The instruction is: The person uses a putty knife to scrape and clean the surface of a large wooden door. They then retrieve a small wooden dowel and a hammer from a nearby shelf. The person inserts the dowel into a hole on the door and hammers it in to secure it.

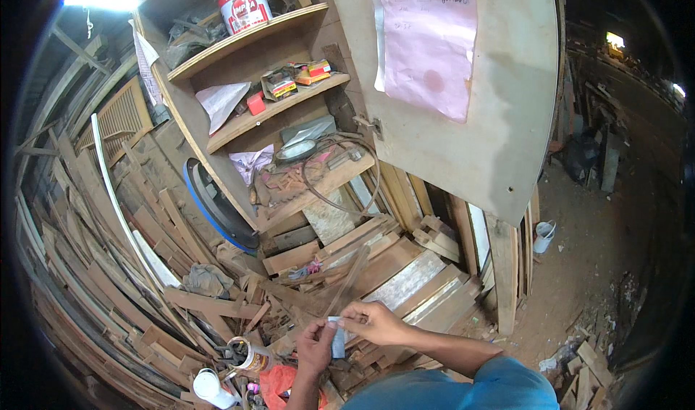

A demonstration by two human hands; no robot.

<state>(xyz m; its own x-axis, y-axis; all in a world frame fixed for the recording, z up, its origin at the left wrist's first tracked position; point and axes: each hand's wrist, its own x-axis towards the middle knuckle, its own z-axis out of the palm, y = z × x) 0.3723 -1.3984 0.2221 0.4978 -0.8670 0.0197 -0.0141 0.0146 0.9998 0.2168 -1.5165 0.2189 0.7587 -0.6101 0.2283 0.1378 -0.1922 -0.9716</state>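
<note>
My left hand (316, 346) and my right hand (373, 323) meet low in the middle of the view. Both are closed, with fingertips pinched on a small flat pale-blue piece (337, 343), like a packet or folded sheet; its exact kind is too small to tell. The thumb and fingers of my right hand grip its upper edge, while my left hand holds its left side. Just beyond my hands, a narrow wooden strip (350, 276) slants up over stacked boards (387, 261).
Ahead stands an open wooden cabinet (250, 41) holding a paint tin (245, 8), small boxes (280, 84) and a wire loop (304, 182). Its door (517, 106) swings out at right. Timber offcuts (108, 265) lean on the left; a white container (213, 388) and red plastic bag (275, 387) sit below.
</note>
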